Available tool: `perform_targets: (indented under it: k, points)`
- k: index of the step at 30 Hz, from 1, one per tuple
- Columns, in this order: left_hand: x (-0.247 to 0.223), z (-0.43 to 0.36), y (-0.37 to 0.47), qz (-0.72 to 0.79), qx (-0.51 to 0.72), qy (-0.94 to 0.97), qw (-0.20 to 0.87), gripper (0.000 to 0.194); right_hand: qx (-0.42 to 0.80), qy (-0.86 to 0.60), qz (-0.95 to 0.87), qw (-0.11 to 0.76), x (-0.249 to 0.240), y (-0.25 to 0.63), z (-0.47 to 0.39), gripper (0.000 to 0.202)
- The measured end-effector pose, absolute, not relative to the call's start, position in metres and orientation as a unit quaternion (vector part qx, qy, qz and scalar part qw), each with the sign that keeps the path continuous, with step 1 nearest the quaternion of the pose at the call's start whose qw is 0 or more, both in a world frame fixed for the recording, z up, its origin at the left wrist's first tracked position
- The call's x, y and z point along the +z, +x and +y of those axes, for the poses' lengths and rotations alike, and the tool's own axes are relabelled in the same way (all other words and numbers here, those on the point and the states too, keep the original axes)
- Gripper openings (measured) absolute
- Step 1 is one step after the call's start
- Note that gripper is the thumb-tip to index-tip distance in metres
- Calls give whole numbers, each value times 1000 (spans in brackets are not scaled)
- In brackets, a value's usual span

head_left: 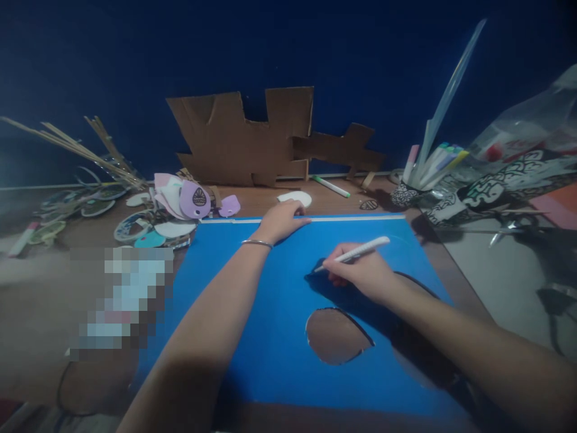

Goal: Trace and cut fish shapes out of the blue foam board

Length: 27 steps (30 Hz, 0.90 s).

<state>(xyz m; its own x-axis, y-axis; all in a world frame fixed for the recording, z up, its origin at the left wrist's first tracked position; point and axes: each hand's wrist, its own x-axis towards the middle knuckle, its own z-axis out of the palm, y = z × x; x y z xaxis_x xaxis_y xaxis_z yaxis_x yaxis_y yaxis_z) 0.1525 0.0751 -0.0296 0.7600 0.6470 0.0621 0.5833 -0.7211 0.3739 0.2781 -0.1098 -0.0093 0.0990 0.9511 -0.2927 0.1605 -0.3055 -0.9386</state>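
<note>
A large blue sheet (270, 337) lies on the table, with a leaf-shaped hole (338, 337) through which brown shows. My right hand (356, 270) holds a white pen (367, 248), its tip down on the sheet above the hole, beside a dark shape partly covered by my fingers. At the sheet's far edge my left hand (283, 221) rests with fingers apart, pressing near a white cut-out piece (295, 198). That hand holds nothing that shows.
Cut cardboard (243, 138) leans on the back wall. A green-capped marker (331, 186) lies before it. Purple cut-outs (195, 198) and sticks (108, 159) are at left. A cup of markers (406, 193) and plastic bags (518, 132) stand at right.
</note>
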Motion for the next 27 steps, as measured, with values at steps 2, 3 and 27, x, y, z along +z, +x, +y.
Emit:
perform_targets:
  k: [2, 3, 27]
  points:
    - [-30, 75, 152, 332, 95, 923, 170, 29, 507, -627, -444, 390, -9, 279, -110, 22]
    - [-29, 75, 152, 332, 95, 923, 170, 29, 508, -624, -446, 391, -10, 279, -110, 21]
    - [-25, 71, 152, 341, 86, 920, 173, 28, 499, -633, -439, 397, -17, 280, -109, 22]
